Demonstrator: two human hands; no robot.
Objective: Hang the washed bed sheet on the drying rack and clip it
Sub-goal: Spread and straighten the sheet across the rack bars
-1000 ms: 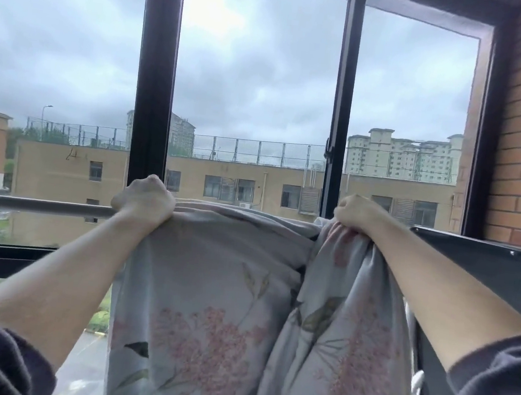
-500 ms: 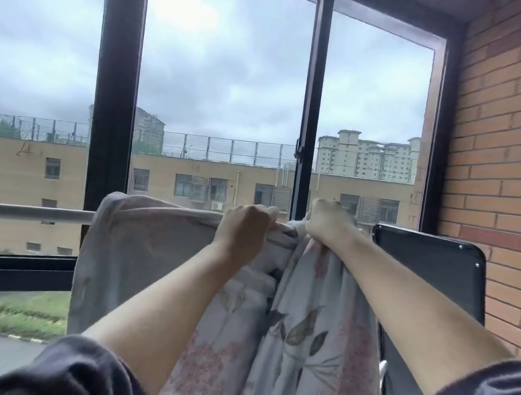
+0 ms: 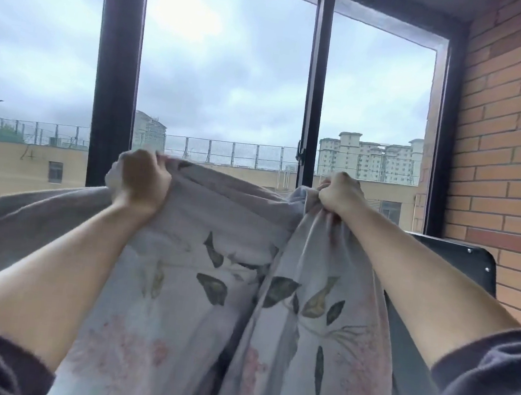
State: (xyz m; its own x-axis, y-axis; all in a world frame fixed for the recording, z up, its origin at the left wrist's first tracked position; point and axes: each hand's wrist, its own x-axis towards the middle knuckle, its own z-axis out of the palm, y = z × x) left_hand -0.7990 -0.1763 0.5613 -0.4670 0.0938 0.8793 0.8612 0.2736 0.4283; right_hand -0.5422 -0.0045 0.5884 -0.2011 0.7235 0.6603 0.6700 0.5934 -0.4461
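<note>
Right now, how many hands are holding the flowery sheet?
2. The left hand grips the bed sheet at its top edge by the wide window post; the right hand grips it further right, toward the brick wall.

You face a tall black-framed glass window (image 3: 117, 69), grey overcast daylight. Red-brick wall (image 3: 511, 127) on your right, with a dark rounded-corner panel with screws (image 3: 466, 260) by it. Outside: long beige flat-roofed building (image 3: 15, 165), wire mesh roof fence (image 3: 225, 152), pale tower blocks (image 3: 369, 160) beyond.
</note>
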